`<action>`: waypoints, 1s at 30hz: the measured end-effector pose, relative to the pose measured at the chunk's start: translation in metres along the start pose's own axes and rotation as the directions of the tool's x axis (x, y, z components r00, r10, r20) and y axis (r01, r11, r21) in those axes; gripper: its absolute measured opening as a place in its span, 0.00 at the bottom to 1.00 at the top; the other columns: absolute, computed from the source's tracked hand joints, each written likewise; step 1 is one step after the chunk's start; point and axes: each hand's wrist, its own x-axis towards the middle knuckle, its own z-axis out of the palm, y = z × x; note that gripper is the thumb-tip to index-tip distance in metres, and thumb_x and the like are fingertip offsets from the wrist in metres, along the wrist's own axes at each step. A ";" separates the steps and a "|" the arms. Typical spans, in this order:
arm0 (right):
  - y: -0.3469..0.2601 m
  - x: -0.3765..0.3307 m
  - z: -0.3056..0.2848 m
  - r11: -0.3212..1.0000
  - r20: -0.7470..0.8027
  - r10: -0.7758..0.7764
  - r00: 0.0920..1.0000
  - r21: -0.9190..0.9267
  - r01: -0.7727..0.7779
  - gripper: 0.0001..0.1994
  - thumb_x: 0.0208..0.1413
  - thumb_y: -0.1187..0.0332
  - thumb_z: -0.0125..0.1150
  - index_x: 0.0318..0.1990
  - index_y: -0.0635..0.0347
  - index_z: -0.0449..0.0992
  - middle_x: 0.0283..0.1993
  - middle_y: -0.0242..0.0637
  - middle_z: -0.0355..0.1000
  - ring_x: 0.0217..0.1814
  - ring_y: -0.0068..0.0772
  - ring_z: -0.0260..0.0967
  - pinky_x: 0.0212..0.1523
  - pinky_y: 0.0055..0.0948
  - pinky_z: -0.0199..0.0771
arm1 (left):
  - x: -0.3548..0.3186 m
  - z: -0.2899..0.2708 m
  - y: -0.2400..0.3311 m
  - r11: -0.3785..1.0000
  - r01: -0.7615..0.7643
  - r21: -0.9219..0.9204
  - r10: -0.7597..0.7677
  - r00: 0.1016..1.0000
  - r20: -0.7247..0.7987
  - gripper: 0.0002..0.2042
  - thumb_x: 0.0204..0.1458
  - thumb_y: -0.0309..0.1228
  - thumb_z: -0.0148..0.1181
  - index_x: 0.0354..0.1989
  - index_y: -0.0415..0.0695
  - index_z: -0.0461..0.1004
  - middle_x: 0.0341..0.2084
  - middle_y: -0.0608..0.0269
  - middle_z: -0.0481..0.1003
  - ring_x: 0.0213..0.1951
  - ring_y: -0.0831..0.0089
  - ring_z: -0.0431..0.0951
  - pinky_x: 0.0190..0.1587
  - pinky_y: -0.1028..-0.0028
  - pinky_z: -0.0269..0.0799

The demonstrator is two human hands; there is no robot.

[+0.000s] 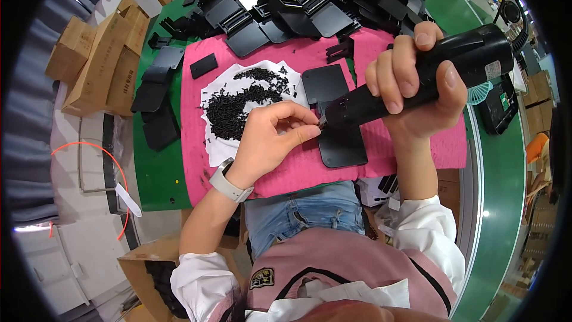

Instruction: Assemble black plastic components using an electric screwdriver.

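Observation:
My right hand (420, 92) is wrapped around a thick black electric screwdriver (476, 53), which slants down toward the left. At the tool's tip, the thumb and fingertips of my left hand (268, 137) are pinched together; what they hold is too small to make out. Beneath the tip lies a black plastic part with two flat rounded plates, a far plate (325, 83) and a near plate (345, 150). The screwdriver and my hands partly cover its middle. Just left of it, a heap of small black screws (229, 113) rests on a white cloth (217, 154).
A pink mat (268, 186) covers the green table (152, 182). Many black plastic parts (286, 12) are piled along the far side, with more dark plates (158, 119) at the left. A small black rectangular piece (204, 66) lies on the mat. Cardboard boxes (101, 59) stand left.

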 end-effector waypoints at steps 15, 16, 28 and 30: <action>-0.006 0.010 0.004 0.958 -0.069 0.088 0.994 -0.268 -0.103 0.17 0.49 0.60 0.55 0.41 0.61 0.62 0.18 0.31 0.59 0.12 0.22 0.55 0.18 0.23 0.59 | 0.024 0.004 0.000 0.964 0.267 -0.006 -0.267 0.963 0.026 0.21 0.58 0.34 0.53 0.49 0.26 0.61 0.19 0.57 0.74 0.16 0.75 0.75 0.18 0.79 0.69; -0.004 0.010 0.006 0.958 -0.070 0.087 0.994 -0.267 -0.103 0.17 0.49 0.60 0.55 0.41 0.61 0.62 0.18 0.31 0.59 0.12 0.22 0.55 0.18 0.23 0.59 | 0.026 0.005 0.000 0.962 0.272 0.031 -0.274 0.959 0.074 0.21 0.58 0.33 0.53 0.50 0.27 0.59 0.19 0.56 0.74 0.17 0.74 0.76 0.19 0.79 0.69; 0.015 0.022 0.018 0.877 -0.085 0.249 0.965 -0.403 -0.262 0.15 0.47 0.66 0.62 0.34 0.63 0.60 0.16 0.33 0.59 0.12 0.20 0.53 0.13 0.19 0.55 | 0.034 0.005 -0.010 0.926 0.336 -0.175 -0.321 0.941 0.107 0.17 0.52 0.25 0.57 0.42 0.33 0.56 0.20 0.55 0.72 0.16 0.69 0.76 0.18 0.77 0.68; 0.015 0.022 0.016 0.868 -0.067 0.252 0.965 -0.425 -0.256 0.15 0.47 0.67 0.62 0.32 0.63 0.61 0.16 0.34 0.60 0.12 0.20 0.55 0.13 0.19 0.55 | 0.036 0.007 -0.009 0.924 0.335 -0.183 -0.319 0.941 0.110 0.16 0.52 0.24 0.58 0.41 0.33 0.56 0.20 0.56 0.72 0.16 0.69 0.76 0.18 0.77 0.69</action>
